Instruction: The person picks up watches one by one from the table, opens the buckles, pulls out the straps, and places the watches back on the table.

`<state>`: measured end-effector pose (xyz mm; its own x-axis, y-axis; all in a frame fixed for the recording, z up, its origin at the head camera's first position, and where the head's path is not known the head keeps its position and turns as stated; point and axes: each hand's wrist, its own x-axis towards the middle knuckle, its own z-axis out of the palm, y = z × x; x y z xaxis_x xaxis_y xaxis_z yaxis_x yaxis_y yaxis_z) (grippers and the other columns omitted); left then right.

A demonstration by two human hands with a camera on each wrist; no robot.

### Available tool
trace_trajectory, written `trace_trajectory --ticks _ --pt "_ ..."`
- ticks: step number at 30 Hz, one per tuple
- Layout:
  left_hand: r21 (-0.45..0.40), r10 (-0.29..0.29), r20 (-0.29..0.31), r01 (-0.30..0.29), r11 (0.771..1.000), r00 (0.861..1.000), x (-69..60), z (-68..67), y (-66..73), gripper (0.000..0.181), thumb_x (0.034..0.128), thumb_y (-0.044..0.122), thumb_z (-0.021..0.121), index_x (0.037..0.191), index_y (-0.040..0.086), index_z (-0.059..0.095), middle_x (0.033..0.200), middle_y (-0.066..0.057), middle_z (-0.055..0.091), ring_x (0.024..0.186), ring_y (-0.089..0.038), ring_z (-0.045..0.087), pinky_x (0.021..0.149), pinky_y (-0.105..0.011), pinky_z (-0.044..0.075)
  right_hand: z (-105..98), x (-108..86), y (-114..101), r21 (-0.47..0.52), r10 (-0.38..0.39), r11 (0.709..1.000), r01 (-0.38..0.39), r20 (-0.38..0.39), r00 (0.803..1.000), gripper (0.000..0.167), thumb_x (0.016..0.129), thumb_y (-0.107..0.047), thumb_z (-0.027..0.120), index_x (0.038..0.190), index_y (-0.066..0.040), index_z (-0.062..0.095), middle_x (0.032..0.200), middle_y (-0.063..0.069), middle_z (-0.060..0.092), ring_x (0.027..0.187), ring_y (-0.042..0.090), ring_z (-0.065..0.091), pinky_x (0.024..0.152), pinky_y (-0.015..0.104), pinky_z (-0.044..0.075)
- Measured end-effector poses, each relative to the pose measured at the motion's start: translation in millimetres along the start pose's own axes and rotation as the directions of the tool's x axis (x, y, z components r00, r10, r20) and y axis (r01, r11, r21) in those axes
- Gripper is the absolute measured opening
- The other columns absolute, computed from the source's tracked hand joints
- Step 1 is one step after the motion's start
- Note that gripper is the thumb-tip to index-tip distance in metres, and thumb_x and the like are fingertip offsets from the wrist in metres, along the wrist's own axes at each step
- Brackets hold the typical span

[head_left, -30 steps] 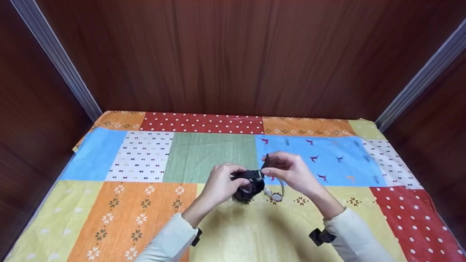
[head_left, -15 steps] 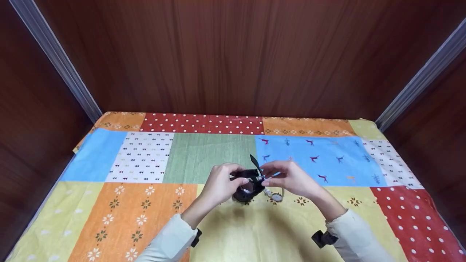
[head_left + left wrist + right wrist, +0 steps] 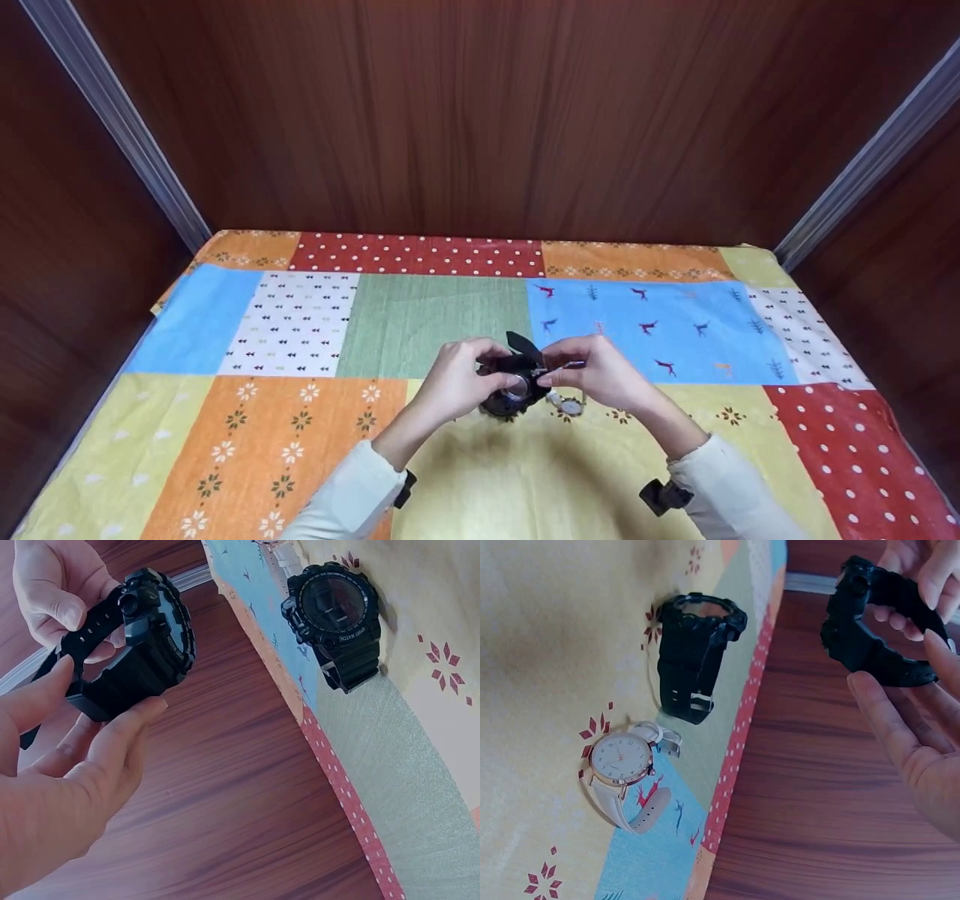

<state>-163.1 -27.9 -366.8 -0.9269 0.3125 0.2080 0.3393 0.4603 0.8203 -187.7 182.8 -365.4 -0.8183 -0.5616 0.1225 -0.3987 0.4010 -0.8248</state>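
Observation:
My left hand (image 3: 459, 379) holds a black sports watch (image 3: 146, 645) by its case and strap, raised above the cloth. Across from it, my right hand (image 3: 600, 375) pinches the strap (image 3: 907, 596) between thumb and fingers. One strap end (image 3: 525, 346) sticks up and leans left between the hands. The held watch's dial faces away from my left palm in the left wrist view. Beneath lies a second black sports watch (image 3: 337, 611), its strap fastened in a loop. Beside that one rests a white-strapped watch (image 3: 621, 757) with a round pale dial. My fingers partly hide the buckle area.
A patchwork cloth (image 3: 300, 450) covers the table. Dark wood panels (image 3: 450, 112) rise behind it and at both sides, with metal strips (image 3: 120, 112) at the corners. Small black devices (image 3: 666, 496) are strapped to both wrists.
The strap end has tipped leftward and lower from near upright. My right hand has shifted down a little and changed its hold on the strap. The left hand has barely moved.

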Motion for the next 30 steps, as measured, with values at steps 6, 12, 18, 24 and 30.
trace_trajectory --ticks 6,12,18,24,30 --pt "0.052 0.028 -0.011 -0.028 0.998 1.0 -0.3 3.4 -1.6 0.018 0.0751 0.017 0.074 0.088 0.006 0.069 0.087 -0.003 0.066 0.083 -0.018 0.058 0.075 -0.032 0.046 0.7 -0.6 0.4 -0.026 0.009 1.0 -0.01 -0.016 1.0 0.022 0.078 -0.011 0.071 0.097 0.0 0.069 0.089 0.007 0.069 0.084 0.018 0.063 0.078 0.033 0.049" --pt "0.041 0.056 -0.054 -0.054 0.998 0.997 0.9 4.7 -3.9 0.017 0.072 0.017 0.077 0.085 0.006 0.072 0.083 -0.002 0.068 0.081 -0.017 0.061 0.074 -0.03 0.047 1.0 -1.7 -3.2 0.005 0.048 0.999 -0.048 -0.054 0.997 0.023 0.077 -0.008 0.072 0.098 0.001 0.069 0.086 0.009 0.069 0.08 0.018 0.064 0.073 0.028 0.051" --pt "-0.022 0.09 -0.069 -0.092 0.996 0.994 1.0 3.4 -4.1 0.02 0.0701 0.014 0.078 0.089 0.009 0.074 0.085 -0.002 0.069 0.084 -0.017 0.063 0.077 -0.033 0.048 1.1 -3.1 -6.0 0.024 0.065 0.998 -0.064 -0.07 0.995 0.025 0.075 -0.01 0.073 0.098 0.0 0.07 0.086 0.01 0.069 0.079 0.018 0.064 0.072 0.027 0.051" --pt "-0.06 0.093 -0.068 -0.098 0.993 0.993 0.3 1.6 -5.5 0.019 0.0706 0.012 0.077 0.089 0.008 0.074 0.084 -0.002 0.069 0.084 -0.016 0.063 0.077 -0.03 0.047 1.2 -2.4 -3.4 0.028 0.049 0.999 -0.047 -0.075 0.996 0.024 0.076 -0.01 0.073 0.097 0.0 0.07 0.085 0.009 0.069 0.077 0.016 0.064 0.071 0.026 0.051" --pt "-0.064 0.108 -0.062 -0.112 0.992 0.992 -0.4 0.2 -7.5 0.019 0.0717 0.011 0.076 0.09 0.007 0.074 0.086 -0.004 0.069 0.082 -0.018 0.063 0.076 -0.036 0.049 1.9 -1.7 -2.9 0.035 0.057 0.998 -0.054 -0.079 0.995 0.023 0.076 -0.011 0.073 0.097 -0.002 0.071 0.084 0.007 0.069 0.075 0.014 0.063 0.07 0.025 0.05"
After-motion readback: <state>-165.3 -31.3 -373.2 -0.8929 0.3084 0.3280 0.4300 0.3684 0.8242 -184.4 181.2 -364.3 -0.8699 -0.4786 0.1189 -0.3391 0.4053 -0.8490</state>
